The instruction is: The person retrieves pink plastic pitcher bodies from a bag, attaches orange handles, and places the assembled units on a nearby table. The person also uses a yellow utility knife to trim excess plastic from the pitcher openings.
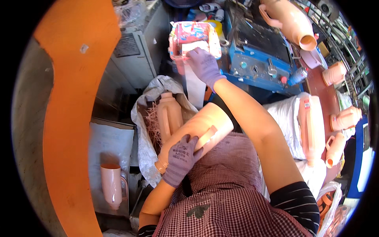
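My left hand (181, 159), in a purple-grey glove, is wrapped round the handle side of a peach plastic jug shell (203, 121). The shell lies tilted across my lap, its wide end up to the right and its narrow neck down to the left. My right hand (204, 66), gloved alike, reaches over the front of a pink basket (172, 50). Its fingers are bent down at a white paper-like block (194, 46) inside; what they pinch, if anything, is hidden. A white strip (195, 89) hangs below that hand.
Another peach shell (169, 114) stands in a white woven sack (144, 164) at left. One more shell (111, 183) lies lower left. An orange panel (77, 118) rises far left. Behind my right arm is a blue machine (256, 65); several shells, including a large one (286, 19), lie at right.
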The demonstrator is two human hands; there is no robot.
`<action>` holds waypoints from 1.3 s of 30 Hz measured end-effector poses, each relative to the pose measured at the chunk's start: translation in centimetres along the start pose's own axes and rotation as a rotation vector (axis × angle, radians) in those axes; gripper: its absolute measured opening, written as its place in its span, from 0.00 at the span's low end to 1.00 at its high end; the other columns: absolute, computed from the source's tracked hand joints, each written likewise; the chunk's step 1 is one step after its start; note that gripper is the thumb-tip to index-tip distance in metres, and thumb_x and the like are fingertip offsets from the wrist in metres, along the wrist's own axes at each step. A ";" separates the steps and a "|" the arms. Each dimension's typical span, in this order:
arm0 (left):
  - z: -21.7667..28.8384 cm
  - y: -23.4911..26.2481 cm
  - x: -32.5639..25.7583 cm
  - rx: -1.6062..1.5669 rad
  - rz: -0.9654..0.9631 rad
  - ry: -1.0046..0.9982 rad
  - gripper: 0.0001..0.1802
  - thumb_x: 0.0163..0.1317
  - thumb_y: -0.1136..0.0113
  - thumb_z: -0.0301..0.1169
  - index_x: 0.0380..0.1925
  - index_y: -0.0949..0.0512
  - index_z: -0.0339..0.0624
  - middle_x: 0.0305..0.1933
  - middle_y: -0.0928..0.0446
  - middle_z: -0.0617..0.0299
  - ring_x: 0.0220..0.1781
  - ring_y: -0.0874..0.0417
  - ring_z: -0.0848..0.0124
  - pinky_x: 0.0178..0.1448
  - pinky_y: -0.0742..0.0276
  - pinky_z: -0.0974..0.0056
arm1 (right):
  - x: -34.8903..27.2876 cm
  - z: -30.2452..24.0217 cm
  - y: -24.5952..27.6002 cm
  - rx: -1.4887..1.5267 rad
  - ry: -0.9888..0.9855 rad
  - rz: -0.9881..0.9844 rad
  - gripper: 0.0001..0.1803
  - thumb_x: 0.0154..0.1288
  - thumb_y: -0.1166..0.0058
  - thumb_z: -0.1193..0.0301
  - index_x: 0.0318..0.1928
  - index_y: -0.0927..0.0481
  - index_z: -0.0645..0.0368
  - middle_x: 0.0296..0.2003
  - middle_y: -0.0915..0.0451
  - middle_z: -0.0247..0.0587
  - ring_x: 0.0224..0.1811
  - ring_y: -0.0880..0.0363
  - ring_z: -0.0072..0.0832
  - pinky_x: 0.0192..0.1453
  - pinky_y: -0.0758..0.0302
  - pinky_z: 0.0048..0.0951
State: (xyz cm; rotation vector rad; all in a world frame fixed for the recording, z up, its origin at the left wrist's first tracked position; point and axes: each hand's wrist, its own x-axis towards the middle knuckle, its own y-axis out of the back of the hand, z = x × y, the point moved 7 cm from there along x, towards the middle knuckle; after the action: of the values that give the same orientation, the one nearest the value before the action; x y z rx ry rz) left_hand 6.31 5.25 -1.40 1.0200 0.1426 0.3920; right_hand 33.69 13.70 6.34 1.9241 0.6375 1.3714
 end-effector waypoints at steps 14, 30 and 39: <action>1.9 0.2 0.1 0.031 0.030 -0.062 0.24 0.57 0.31 0.40 0.52 0.19 0.42 0.55 0.20 0.45 0.50 0.16 0.48 0.55 0.20 0.53 | 0.2 0.5 0.4 0.083 -0.110 -0.045 0.10 0.62 0.43 0.68 0.43 0.18 0.54 0.43 0.20 0.44 0.49 0.19 0.45 0.54 0.23 0.43; 2.8 -0.1 0.9 0.080 -0.051 -0.027 0.26 0.57 0.31 0.42 0.54 0.19 0.43 0.57 0.21 0.46 0.53 0.16 0.50 0.58 0.20 0.55 | -17.4 3.9 9.8 0.730 -0.598 0.160 0.08 0.61 0.35 0.71 0.41 0.17 0.57 0.30 0.16 0.34 0.31 0.19 0.24 0.37 0.23 0.26; 4.6 -0.6 0.8 0.121 -0.072 -0.048 0.25 0.58 0.32 0.42 0.54 0.19 0.42 0.56 0.20 0.45 0.53 0.16 0.50 0.59 0.20 0.54 | -30.4 3.7 8.6 1.185 -1.235 0.046 0.10 0.61 0.34 0.74 0.41 0.18 0.66 0.31 0.17 0.35 0.27 0.24 0.17 0.34 0.25 0.19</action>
State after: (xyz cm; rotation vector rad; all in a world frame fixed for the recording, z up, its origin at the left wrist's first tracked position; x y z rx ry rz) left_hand 8.60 1.63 0.48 1.1398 0.1614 0.2956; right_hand 27.35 -14.67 -6.55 3.0787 0.7602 -0.5768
